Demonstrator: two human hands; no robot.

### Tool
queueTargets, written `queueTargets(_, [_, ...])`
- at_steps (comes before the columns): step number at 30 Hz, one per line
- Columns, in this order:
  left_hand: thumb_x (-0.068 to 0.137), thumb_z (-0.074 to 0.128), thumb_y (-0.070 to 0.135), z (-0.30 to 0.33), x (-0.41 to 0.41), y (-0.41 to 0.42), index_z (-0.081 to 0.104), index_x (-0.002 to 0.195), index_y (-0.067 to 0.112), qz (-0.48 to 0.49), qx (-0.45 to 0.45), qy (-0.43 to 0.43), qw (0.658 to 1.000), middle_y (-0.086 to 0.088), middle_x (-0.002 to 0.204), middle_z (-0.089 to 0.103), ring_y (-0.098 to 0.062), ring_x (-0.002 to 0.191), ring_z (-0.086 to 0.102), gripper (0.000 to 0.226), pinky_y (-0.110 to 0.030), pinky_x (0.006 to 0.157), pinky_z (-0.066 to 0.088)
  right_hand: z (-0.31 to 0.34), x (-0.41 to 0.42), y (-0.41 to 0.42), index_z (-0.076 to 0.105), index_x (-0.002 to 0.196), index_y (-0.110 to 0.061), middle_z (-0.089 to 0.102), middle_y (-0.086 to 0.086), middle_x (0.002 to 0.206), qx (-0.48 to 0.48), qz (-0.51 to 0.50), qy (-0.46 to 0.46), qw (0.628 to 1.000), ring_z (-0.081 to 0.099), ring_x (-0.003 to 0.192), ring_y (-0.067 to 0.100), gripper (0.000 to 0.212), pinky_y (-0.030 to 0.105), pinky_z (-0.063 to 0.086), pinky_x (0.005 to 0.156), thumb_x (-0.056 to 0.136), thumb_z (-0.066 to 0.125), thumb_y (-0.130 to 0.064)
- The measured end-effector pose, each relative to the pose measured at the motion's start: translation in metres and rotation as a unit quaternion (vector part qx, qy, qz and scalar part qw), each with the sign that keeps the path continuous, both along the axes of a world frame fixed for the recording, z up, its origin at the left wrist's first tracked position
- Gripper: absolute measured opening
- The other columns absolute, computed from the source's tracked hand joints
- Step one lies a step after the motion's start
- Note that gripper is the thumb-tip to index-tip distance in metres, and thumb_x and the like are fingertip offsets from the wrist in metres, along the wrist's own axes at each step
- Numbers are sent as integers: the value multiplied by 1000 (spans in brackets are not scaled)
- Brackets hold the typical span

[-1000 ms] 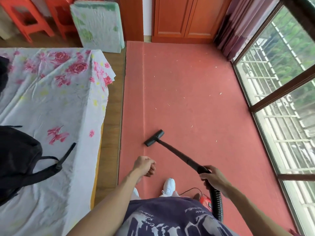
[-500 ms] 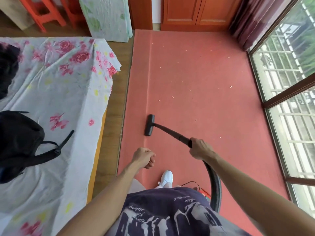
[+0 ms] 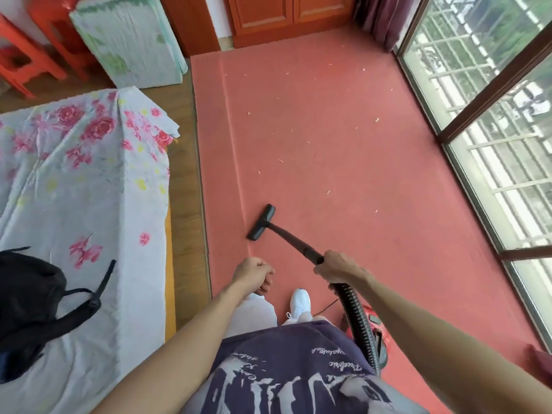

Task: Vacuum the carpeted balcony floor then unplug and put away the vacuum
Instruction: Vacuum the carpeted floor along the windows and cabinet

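One head-worn wide-angle view, forward and downward over the carpet (image 3: 343,174) (arms close below).

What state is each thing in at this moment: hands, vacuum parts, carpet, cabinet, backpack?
Right hand: grips the wand.
Left hand: curled, holding nothing.
Floor head: flat on the carpet.
Hose: bent back to the red canister.
Carpet: scraps scattered ahead.
Cabinet doors: closed.
Backpack: lying on the bed.
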State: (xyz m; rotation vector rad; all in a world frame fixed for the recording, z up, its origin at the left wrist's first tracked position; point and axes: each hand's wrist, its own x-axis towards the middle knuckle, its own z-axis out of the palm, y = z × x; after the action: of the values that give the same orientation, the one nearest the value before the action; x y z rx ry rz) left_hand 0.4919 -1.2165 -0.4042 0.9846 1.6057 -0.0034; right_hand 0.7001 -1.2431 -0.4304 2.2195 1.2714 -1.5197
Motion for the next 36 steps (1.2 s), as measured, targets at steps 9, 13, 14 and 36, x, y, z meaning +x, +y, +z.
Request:
queueTargets(9, [90, 50, 7, -7, 65, 29, 65, 91, 3, -202, -4, -6, 979, -8, 66, 62, -20, 50, 55, 15, -22, 44, 46, 17, 64, -141, 66, 75, -6, 70, 10, 68, -9, -310, -50, 949, 67, 59, 28, 28, 35, 54, 56, 74, 62, -34])
queueTargets(13, [89, 51, 6, -6, 84, 36, 64, 85, 5, -252, 0, -28, 967, -9, 66, 61, -20, 49, 55, 13, -24, 47, 47, 32, 24, -162, 56, 72, -13, 64, 5, 68, -7, -343, -84, 936, 64, 65, 27, 20, 28, 43, 57, 81, 60, -30])
queueTargets(14, [89, 51, 7, -4, 85, 37, 64, 84, 6, -261, -2, -34, 965, -9, 66, 61, -20, 49, 55, 14, -25, 48, 47, 32, 12, -160, 54, 71, -14, 63, 5, 68, -6, -350, -77, 933, 64, 65, 26, 18, 27, 42, 56, 83, 58, -28])
queueTargets(36, [93, 48, 6, -7, -74, 96, 64, 90, 0, -234, -49, -75, 968, -11, 67, 59, -20, 50, 52, 17, -24, 47, 47, 17, -90, -35, 59, 85, 2, 53, 13, 57, 103, -721, 65, 682, 47, 39, 20, 15, 24, 42, 39, 86, 64, -12])
